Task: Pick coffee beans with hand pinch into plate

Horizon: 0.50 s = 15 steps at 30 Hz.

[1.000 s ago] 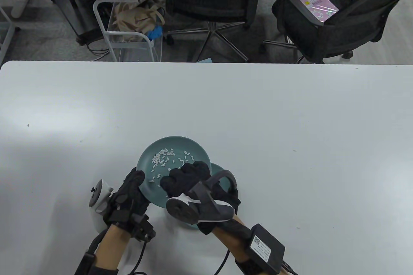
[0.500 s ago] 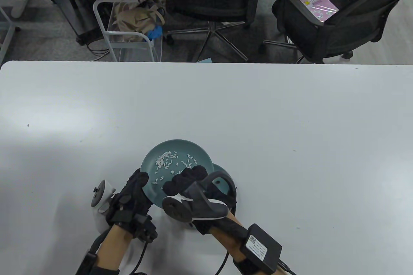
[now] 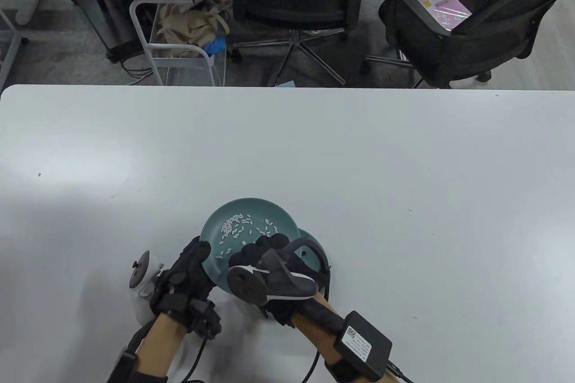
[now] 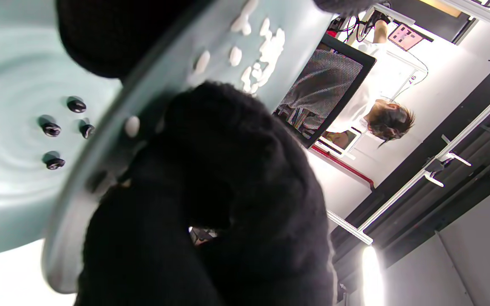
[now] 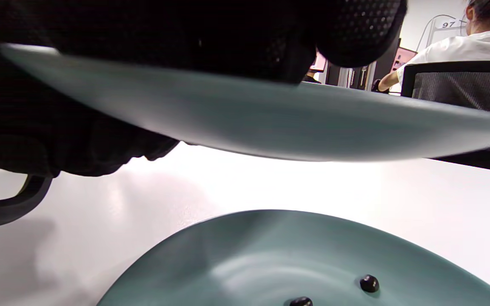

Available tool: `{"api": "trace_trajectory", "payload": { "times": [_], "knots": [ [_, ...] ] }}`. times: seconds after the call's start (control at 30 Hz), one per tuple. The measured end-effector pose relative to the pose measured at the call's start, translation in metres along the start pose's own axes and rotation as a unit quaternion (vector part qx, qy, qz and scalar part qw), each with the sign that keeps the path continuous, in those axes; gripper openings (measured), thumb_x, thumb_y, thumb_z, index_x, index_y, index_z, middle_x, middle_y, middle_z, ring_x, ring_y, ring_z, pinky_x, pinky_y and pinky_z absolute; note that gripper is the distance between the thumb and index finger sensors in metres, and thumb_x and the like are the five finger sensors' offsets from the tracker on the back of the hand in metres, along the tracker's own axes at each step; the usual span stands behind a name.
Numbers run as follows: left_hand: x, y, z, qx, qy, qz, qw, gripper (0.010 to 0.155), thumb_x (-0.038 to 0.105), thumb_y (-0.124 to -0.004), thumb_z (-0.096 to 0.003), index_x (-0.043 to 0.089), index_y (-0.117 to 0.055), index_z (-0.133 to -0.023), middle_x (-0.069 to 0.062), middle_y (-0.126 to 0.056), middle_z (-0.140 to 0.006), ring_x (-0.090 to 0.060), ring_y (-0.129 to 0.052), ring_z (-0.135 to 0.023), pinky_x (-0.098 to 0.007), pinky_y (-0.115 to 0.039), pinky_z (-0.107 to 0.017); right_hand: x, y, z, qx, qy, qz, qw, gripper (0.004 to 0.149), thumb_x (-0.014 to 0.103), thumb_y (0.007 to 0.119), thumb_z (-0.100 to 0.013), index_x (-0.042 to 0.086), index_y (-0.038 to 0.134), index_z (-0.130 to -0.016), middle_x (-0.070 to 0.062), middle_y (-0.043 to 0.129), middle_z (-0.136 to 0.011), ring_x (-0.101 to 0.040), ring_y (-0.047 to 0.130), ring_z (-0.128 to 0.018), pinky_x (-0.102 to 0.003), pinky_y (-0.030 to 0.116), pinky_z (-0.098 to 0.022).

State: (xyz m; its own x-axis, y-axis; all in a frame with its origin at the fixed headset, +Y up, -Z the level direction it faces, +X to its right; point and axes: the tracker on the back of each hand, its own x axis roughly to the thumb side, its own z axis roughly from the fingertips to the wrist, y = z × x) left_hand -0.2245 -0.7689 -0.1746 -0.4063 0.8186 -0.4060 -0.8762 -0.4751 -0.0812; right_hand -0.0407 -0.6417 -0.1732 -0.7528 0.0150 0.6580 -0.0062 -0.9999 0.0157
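A teal plate (image 3: 269, 211) with several white grains (image 3: 233, 226) is held up, tilted, by both hands. My left hand (image 3: 202, 252) grips its left rim. My right hand (image 3: 264, 244) grips its near rim. A second teal plate (image 3: 316, 249) lies on the table under it, mostly hidden. In the left wrist view the lower plate (image 4: 7, 55) holds several dark coffee beans (image 4: 77, 106), and my gloved fingers (image 4: 228, 170) clamp the upper rim (image 4: 70, 212). In the right wrist view the upper plate's underside (image 5: 270, 123) hangs over the lower plate (image 5: 249, 250) and two beans (image 5: 369, 283).
The white table (image 3: 404, 167) stretches wide around the plates. Two black office chairs (image 3: 453, 28) and a wire cart (image 3: 179, 46) stand beyond its far edge. A black box (image 3: 366, 347) is strapped to my right forearm.
Both hands and the held plate have shifted a little right and toward me. The plate tilts more, and the white grains have bunched toward its far left.
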Motion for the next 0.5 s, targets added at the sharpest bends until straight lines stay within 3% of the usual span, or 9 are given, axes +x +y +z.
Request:
{"api": "trace_trajectory", "payload": {
  "times": [0.2,0.5],
  "knots": [
    [0.0003,0.0009,-0.0004,-0.002,0.001,0.005,1.0,0.059,0.044,-0.061,-0.0498,0.019,-0.044,-0.1,-0.013,-0.072,-0.088,-0.037,-0.088,-0.067,-0.044,-0.081,-0.046,-0.0009,0.0006,-0.0001,-0.005,0.002,0.002,1.0,0.039,0.034,0.086,-0.045,0.025,0.079,-0.082,-0.007,0.093,-0.079,-0.023,0.089,-0.053,-0.054,0.069,-0.055],
    [-0.0012,0.0017,-0.0012,-0.008,0.004,0.02,1.0,0.059,0.045,-0.06,-0.0504,0.02,-0.041,-0.101,-0.012,-0.069,-0.091,-0.036,-0.086,-0.07,-0.044,-0.08,-0.048,-0.0051,-0.0045,0.0048,-0.064,0.0,0.015,0.998,0.039,0.035,0.086,-0.044,0.026,0.08,-0.081,-0.006,0.094,-0.077,-0.022,0.089,-0.05,-0.054,0.07,-0.054]
  ]
}}
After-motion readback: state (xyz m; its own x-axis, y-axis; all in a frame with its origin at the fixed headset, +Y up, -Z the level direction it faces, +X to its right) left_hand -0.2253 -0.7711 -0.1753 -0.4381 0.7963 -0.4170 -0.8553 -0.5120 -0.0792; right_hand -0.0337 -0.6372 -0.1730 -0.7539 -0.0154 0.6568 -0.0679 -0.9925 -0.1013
